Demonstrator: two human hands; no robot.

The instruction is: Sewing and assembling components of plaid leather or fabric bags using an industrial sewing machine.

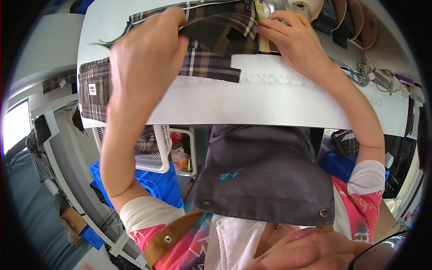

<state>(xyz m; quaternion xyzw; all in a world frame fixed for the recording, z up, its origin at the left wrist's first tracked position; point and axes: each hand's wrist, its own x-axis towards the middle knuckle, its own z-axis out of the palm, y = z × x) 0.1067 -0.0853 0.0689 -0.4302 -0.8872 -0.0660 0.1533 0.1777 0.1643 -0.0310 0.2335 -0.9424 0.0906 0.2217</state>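
A dark plaid fabric piece (pixel 216 31) stretches across the far side of the white table between my hands, part of it lifted and blurred. My left hand (pixel 146 58) is closed on its left portion, smeared a little by motion, with the thumb on the right. My right hand (pixel 294 40) has its fingertips pressed together at the cloth's right edge, beside a yellowish strip (pixel 263 27) and a shiny metal machine part (pixel 270 6). Under and nearer than the lifted cloth lies another plaid piece (pixel 209 65). A folded plaid piece with a white label (pixel 92 89) is left of my left wrist.
A ruler scale (pixel 270 80) runs along the white tabletop (pixel 252 105). Metal tools (pixel 355 74) lie at the right, below dark items in tan holders (pixel 346 22). Below the table's front edge are a white basket (pixel 155 163) with plaid cloth and a blue crate (pixel 162 186).
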